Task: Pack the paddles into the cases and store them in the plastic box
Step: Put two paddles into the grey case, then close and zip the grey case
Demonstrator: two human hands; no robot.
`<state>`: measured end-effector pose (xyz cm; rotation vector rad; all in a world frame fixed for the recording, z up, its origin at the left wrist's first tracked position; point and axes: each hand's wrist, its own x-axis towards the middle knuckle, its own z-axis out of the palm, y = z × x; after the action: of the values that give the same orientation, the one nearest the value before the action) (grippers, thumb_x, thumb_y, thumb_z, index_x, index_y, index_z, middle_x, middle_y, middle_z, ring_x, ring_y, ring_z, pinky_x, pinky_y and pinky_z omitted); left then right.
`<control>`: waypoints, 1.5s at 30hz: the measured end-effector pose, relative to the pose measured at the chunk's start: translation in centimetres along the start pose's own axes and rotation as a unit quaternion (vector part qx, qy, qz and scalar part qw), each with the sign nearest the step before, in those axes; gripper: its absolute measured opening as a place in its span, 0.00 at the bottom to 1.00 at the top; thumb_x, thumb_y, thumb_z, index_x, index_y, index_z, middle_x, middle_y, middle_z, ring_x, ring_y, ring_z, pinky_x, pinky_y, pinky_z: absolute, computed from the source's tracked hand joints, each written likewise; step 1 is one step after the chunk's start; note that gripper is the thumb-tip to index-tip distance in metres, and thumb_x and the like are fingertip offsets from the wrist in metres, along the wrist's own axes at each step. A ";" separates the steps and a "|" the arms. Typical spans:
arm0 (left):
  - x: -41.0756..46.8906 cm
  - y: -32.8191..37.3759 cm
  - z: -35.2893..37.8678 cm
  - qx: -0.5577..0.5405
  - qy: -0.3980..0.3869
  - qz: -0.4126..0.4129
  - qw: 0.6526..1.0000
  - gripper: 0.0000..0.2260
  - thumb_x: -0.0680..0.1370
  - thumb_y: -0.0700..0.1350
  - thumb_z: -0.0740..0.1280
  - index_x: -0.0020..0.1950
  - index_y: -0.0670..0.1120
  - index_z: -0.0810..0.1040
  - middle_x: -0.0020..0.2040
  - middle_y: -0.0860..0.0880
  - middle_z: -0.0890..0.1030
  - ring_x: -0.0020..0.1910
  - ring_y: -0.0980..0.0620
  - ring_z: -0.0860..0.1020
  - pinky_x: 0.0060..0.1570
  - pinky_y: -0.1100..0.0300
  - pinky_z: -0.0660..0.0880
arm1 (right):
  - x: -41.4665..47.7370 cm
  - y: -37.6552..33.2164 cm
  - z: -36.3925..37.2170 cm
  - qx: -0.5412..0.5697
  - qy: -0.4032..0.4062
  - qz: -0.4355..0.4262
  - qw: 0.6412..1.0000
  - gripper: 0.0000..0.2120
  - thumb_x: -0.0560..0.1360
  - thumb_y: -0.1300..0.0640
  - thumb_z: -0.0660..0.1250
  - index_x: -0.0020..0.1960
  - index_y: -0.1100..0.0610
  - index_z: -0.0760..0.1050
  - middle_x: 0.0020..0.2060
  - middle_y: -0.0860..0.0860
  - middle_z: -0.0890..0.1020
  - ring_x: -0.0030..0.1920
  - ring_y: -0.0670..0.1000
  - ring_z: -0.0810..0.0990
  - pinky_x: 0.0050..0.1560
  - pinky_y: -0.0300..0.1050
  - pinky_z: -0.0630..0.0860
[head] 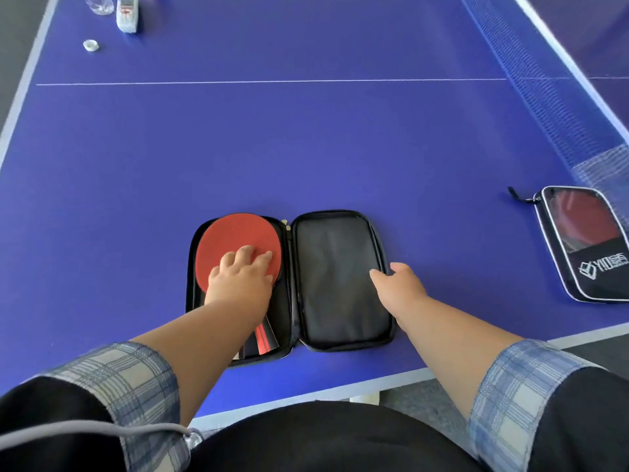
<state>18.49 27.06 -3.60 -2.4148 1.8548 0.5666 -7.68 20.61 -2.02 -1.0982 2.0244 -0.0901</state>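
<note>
A black zip case (335,281) lies open like a book near the front edge of the blue table. A red-faced paddle (231,240) rests in its left half, the handle pointing toward me. My left hand (243,275) lies flat on the lower part of the red rubber, fingers spread. My right hand (396,286) pinches the right edge of the empty right flap between thumb and fingers. A second case (585,243), closed, with a clear window showing a red paddle inside, lies at the right edge of the view. No plastic box is in view.
The table tennis table (306,148) stretches ahead, its net (544,86) running along the right. A clear bottle (98,3), a small white cap (91,45) and a small packet (126,13) stand at the far left corner. The table's front edge is just below the open case.
</note>
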 end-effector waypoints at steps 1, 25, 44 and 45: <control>0.1 0.0 -0.1 0.003 0.001 -0.001 1.000 0.22 0.81 0.55 0.56 0.76 0.59 0.61 0.77 0.52 0.59 0.74 0.45 0.57 0.71 0.46 0.59 | 0.0 0.0 -0.3 0.014 -0.003 -0.006 1.000 0.29 0.78 0.41 0.62 0.75 0.53 0.67 0.67 0.54 0.76 0.63 0.59 0.76 0.60 0.50 0.73; -4.8 -6.2 -8.1 -0.430 -0.042 -0.091 0.897 0.10 0.73 0.54 0.67 0.54 0.60 0.77 0.44 0.58 0.84 0.42 0.56 0.83 0.38 0.59 0.78 | -14.8 -9.4 9.2 -0.006 -0.271 -0.328 0.905 0.26 0.84 0.50 0.57 0.81 0.45 0.56 0.81 0.45 0.54 0.80 0.43 0.51 0.76 0.40 0.48; -1.7 -10.4 -2.4 -0.145 0.036 -0.176 0.973 0.36 0.74 0.41 0.68 0.78 0.54 0.55 0.72 0.47 0.64 0.68 0.43 0.66 0.66 0.48 0.65 | -11.9 -5.2 12.3 -0.302 -0.200 -0.372 0.855 0.36 0.79 0.48 0.67 0.81 0.42 0.52 0.82 0.46 0.43 0.81 0.50 0.37 0.77 0.56 0.51; -1.7 -9.7 -2.4 -0.121 0.073 -0.117 0.983 0.37 0.73 0.40 0.66 0.78 0.54 0.54 0.73 0.48 0.62 0.70 0.44 0.63 0.69 0.49 0.62 | -11.8 -5.0 11.9 -0.279 -0.201 -0.370 0.863 0.34 0.79 0.49 0.66 0.81 0.43 0.54 0.82 0.46 0.46 0.81 0.49 0.40 0.78 0.54 0.51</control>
<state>27.92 30.74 -2.59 -2.8514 1.5955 0.6445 7.22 29.62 -0.58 -2.0281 1.1761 0.3324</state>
